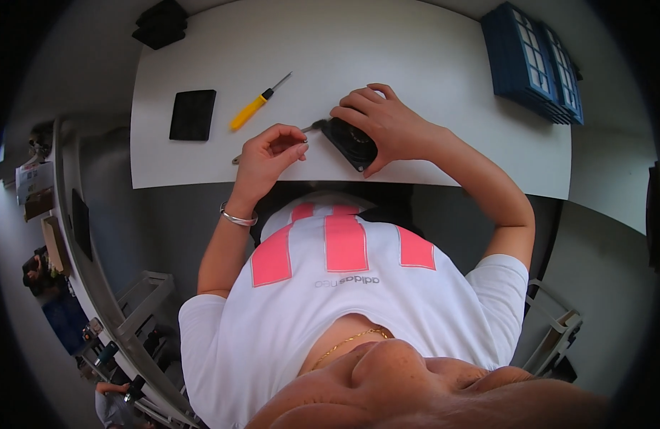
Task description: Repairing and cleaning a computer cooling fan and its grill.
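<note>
My right hand is wrapped over a black square part with a round centre, which looks like a cooling fan, on the table near its front edge. Thumb and fingers grip opposite sides and hide much of it. To its left, my left hand is raised slightly, its thumb and index finger pinched on something tiny that I cannot make out. A thin tool with a dark, brush-like end lies behind the left hand, its tip close to the fan. Farther back lies a yellow-handled screwdriver, touched by neither hand.
On the white table, a flat black square piece lies at the left. Blue bins with pale fronts stand at the far right. Dark objects sit at the far left corner. A shelving rack is off to the left, with another person beyond.
</note>
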